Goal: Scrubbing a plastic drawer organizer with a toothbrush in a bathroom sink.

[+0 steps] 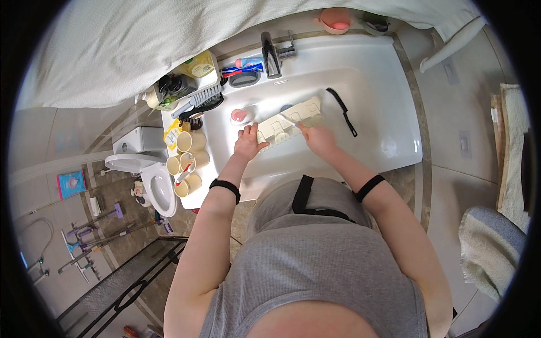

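A long cream plastic holder with moulded shapes (277, 128) lies slantwise over the basin of the white sink (376, 139). On its left end rests my left hand (248, 143), fingers spread over the edge and thumb along the near side. My right hand (319, 139) grips a slim brush (289, 120), seemingly a toothbrush, whose head touches the holder's face. Right of the holder, a black long-handled brush (342, 112) lies in the basin. A pink and white item (239, 115) sits behind my left hand; a dark round drain (286, 107) is partly hidden by the holder.
A chrome faucet (271, 57) stands at the back rim. Along the left counter are cream cups (190, 142), a grey hairbrush (196, 101), bottles (173, 84) and toothpaste tubes (249, 69). A pink bowl (335, 21) stands behind the sink; a toilet (160, 188) is at left.
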